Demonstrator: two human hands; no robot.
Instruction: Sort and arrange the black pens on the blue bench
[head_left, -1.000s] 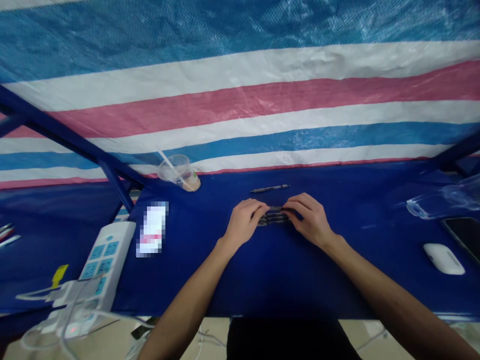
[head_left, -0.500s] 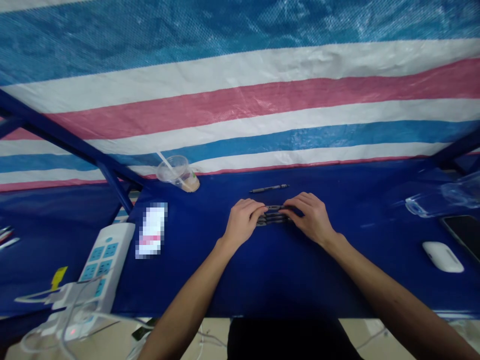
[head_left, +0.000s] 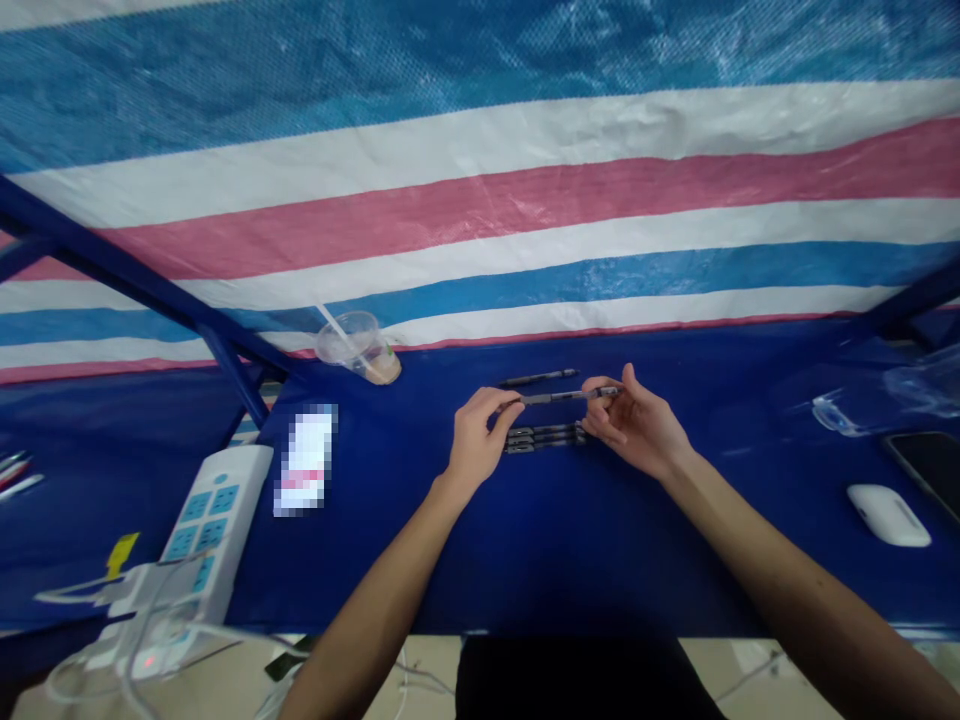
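Observation:
A dark pen (head_left: 559, 397) is held level just above the blue table. My left hand (head_left: 478, 432) pinches its left end between thumb and fingers. At its right end, my right hand (head_left: 634, 425) has turned palm up, the pen lying against its fingers with the thumb raised off it. Below the held pen, several dark pens (head_left: 544, 439) lie side by side in a row on the table. Another dark pen (head_left: 538, 379) rests alone behind the held one.
A plastic cup with a straw (head_left: 364, 350) leans at the back left. Left of my arms are a lit phone (head_left: 306, 460) and a white power strip (head_left: 214, 530) with cables. At the right are a white case (head_left: 889, 515), a dark phone (head_left: 926, 465) and a clear plastic item (head_left: 840, 415).
The held pen has moved back, away from the row. My right hand has shifted right and rolled palm up, its thumb lifting. The row of pens is now more exposed.

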